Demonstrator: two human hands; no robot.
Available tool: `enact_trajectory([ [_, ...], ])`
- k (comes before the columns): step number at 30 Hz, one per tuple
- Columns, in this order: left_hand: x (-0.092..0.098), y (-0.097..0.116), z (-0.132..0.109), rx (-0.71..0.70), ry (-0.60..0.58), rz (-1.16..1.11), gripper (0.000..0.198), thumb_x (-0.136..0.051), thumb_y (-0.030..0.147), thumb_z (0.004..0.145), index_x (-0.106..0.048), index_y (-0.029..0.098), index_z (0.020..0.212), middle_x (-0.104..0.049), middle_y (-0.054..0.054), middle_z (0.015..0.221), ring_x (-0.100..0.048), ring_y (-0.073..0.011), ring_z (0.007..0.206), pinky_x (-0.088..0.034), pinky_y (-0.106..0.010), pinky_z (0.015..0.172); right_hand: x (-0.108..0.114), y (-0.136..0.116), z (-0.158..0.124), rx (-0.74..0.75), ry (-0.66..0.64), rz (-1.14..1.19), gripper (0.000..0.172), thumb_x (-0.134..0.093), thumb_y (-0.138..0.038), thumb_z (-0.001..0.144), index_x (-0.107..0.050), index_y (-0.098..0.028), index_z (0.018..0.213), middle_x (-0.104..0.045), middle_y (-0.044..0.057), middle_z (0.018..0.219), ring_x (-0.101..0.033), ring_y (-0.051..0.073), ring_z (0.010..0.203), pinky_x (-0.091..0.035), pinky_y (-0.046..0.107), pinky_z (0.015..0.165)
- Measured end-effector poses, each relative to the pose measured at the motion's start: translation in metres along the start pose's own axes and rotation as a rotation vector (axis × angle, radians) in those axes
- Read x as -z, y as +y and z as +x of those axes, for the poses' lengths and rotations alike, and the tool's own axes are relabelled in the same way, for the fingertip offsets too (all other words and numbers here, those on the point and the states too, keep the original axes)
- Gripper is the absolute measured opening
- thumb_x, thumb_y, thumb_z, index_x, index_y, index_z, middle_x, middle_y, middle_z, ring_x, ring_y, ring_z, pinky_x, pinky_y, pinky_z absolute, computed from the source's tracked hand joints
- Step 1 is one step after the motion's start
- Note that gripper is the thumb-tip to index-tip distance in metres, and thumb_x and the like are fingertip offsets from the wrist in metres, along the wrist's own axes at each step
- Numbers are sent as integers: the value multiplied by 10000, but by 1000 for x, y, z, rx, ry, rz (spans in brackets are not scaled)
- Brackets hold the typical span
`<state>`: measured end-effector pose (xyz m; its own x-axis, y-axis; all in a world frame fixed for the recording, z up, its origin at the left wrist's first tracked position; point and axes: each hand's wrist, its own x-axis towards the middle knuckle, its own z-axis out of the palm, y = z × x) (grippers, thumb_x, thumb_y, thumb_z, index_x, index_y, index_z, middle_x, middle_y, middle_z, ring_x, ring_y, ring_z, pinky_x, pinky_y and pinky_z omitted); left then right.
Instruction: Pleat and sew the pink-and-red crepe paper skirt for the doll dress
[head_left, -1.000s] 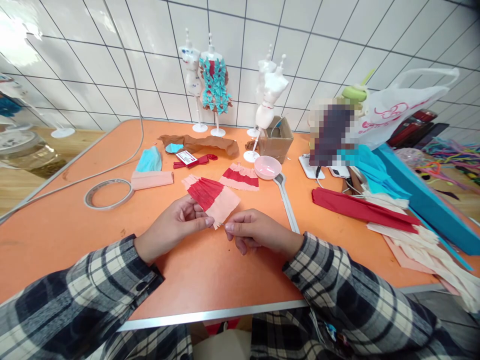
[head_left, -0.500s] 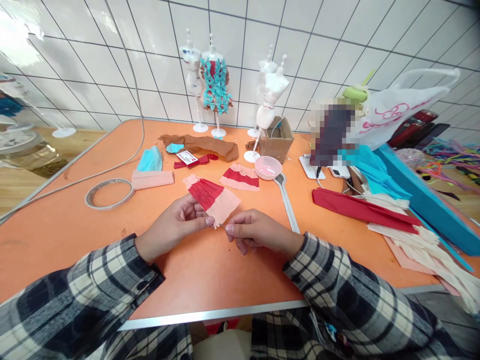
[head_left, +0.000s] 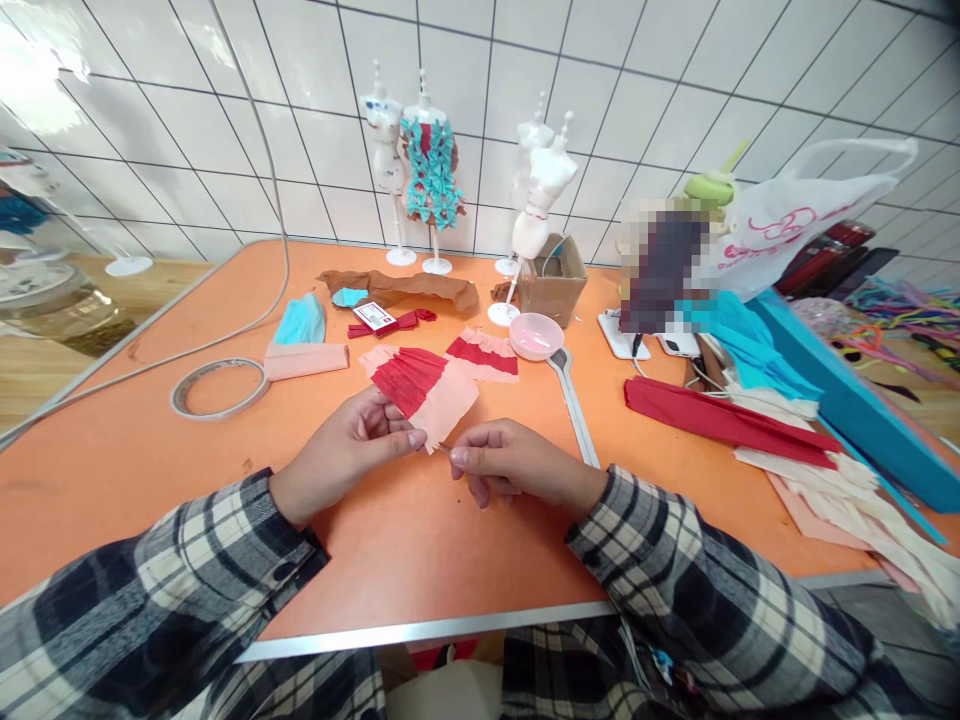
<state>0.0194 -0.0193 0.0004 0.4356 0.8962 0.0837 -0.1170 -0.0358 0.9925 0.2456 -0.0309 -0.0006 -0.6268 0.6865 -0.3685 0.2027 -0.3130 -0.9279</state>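
Observation:
My left hand (head_left: 375, 437) is closed on a pleated piece of pink and red crepe paper (head_left: 450, 398), gripping its lower left edge between thumb and fingers. The paper fans out up and away from me, its near corner ragged. Just right of that corner, my right hand (head_left: 517, 462) is pinched shut, thumb against forefinger. A thin sliver pokes from the pinch toward the paper; it is too small to name. Beyond the held paper lies a second pink and red crepe piece (head_left: 484, 355), partly covered by it. A pink bowl (head_left: 536, 337) stands beside that piece.
White dress forms (head_left: 551, 175) stand at the back, one wearing a teal bow dress (head_left: 431, 175). Tape roll (head_left: 176, 395) and folded pink paper (head_left: 307, 362) lie left. Grey tool (head_left: 576, 410), red crepe paper (head_left: 727, 420) and blue tray (head_left: 862, 400) lie right. A cable (head_left: 281, 230) crosses the left.
The held crepe paper has tilted and shifted slightly left, spreading flatter so it overlaps the second piece. Both hands stay nearly in place.

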Motion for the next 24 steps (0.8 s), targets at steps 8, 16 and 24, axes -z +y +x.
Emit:
enact_trajectory([
  [8,0,0,0,-8,-15,2,316,-872,210,735,-680,176,984,-749,-32,839,-689,-153,740,-562,-227,698,1,1,1,2,19,21,372,-634,-525,886,-622,-158,821,-637,-12,537,-365,57,368,-272,198,384],
  [16,-1,0,0,-22,-34,-3,260,-840,210,782,-683,180,987,-758,-33,851,-694,-137,753,-566,-208,706,0,1,1,10,7,30,384,-646,-541,862,-615,-164,798,-634,-18,528,-363,55,366,-287,199,394],
  [24,-1,0,0,-15,-28,17,287,-858,235,758,-682,171,975,-752,-41,834,-695,-154,746,-570,-230,697,0,1,1,10,5,30,404,-654,-560,847,-605,-164,781,-620,-25,512,-355,52,364,-280,198,392],
])
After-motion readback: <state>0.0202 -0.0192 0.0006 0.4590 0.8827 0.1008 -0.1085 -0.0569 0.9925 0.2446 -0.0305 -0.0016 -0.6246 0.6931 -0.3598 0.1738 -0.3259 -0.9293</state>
